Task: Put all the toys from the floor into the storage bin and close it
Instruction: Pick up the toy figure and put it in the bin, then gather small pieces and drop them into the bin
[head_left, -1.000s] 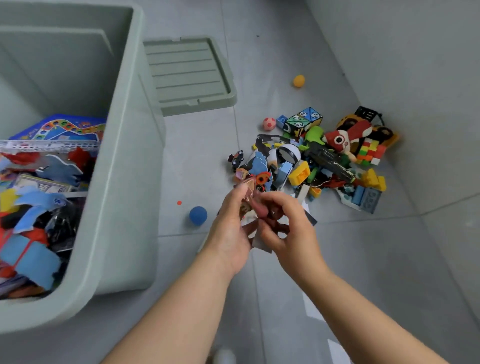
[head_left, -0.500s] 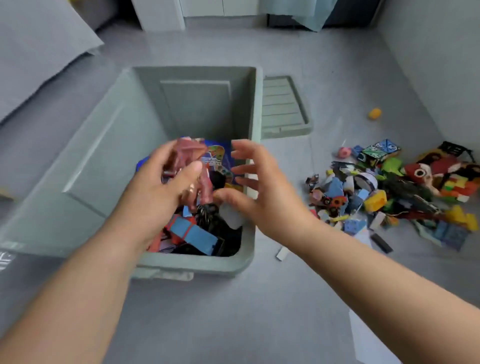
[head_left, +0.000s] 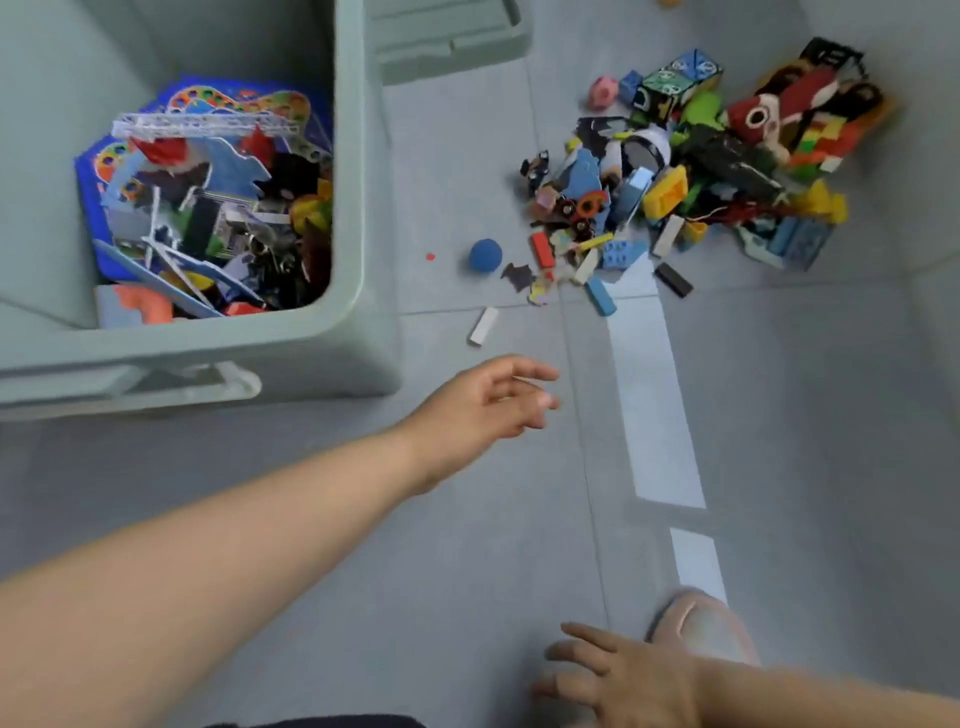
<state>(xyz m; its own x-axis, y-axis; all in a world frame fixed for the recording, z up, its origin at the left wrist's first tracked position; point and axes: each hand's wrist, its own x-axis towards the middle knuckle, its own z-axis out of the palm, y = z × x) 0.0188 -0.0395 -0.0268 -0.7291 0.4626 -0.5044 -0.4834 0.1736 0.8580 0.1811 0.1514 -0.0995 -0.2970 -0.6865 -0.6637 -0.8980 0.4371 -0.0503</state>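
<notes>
- Head view: the left hand (head_left: 488, 400) hangs over the floor, fingers loosely spread and empty; the right hand (head_left: 623, 680), low and close in, is likewise spread and holds nothing.
- The toy pile (head_left: 675, 182) lies ahead and right of the left hand, the nearer one. A stray white block (head_left: 484, 326) sits just past its fingertips, long axis pointing away.
- Bright bricks, cubes and a blue ball (head_left: 485, 254) scatter beside the open, part-filled storage bin (head_left: 358, 208).
</notes>
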